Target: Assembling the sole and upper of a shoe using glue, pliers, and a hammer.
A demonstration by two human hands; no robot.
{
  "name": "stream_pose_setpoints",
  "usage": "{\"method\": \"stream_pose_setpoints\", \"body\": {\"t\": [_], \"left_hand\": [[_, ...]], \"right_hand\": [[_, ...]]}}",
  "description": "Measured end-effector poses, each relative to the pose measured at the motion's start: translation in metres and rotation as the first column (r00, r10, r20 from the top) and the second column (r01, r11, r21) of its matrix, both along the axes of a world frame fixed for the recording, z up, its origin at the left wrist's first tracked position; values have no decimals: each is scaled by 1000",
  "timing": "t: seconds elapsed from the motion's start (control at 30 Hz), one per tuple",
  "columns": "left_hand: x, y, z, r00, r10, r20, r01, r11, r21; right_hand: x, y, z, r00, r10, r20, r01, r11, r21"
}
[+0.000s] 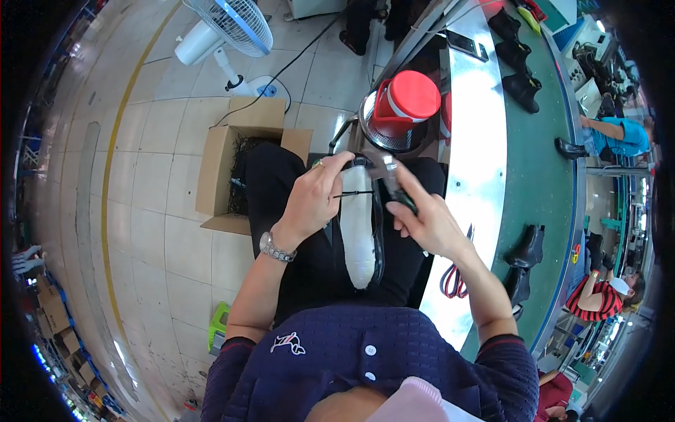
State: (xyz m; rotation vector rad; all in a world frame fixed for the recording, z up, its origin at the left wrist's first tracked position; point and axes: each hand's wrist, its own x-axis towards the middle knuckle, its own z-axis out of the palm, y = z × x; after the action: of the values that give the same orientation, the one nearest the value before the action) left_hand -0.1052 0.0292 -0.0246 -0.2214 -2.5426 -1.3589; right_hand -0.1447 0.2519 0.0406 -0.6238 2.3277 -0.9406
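A black shoe (378, 246) with a long white underside (358, 235) turned up lies lengthwise on my lap. A thin black strip (356, 193) runs across the white surface. My left hand (320, 191) grips the shoe's far end from the left, its fingers bent over the black rim. My right hand (425, 219) is closed round the black handle of a metal-headed tool (402, 198). The tool's head is smeared by motion beside the shoe's far end, so its exact kind cannot be made out.
An open cardboard box (214, 172) with black scraps stands left of my legs, a fan (228, 35) beyond it. Ahead, a red jug (411, 98) rests on a round stool. On my right, a metal ledge (478, 141) holds scissors (453, 281); a green conveyor (538, 169) carries black shoes.
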Motion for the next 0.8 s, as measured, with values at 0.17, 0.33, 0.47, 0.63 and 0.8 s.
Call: {"method": "stream_pose_setpoints", "body": {"t": [0.17,0.33,0.47,0.63,0.8], "left_hand": [[-9,0,15,992,-48,119,51,998,-25],[1,-4,-5,979,21,200,-101,913,395],[1,1,-2,969,-1,247,-113,888,446],[6,-1,-5,959,-2,284,-132,882,452],[6,-1,-4,960,-15,278,-136,847,515]], "right_hand": [[-2,44,7,841,-500,208,541,795,-276],[-12,16,45,863,-505,-25,371,667,-646],[-14,-10,1,961,-151,-231,101,971,-215],[-6,-24,26,955,227,-191,-165,941,294],[-4,-28,7,895,-225,-386,82,932,-353]]}}
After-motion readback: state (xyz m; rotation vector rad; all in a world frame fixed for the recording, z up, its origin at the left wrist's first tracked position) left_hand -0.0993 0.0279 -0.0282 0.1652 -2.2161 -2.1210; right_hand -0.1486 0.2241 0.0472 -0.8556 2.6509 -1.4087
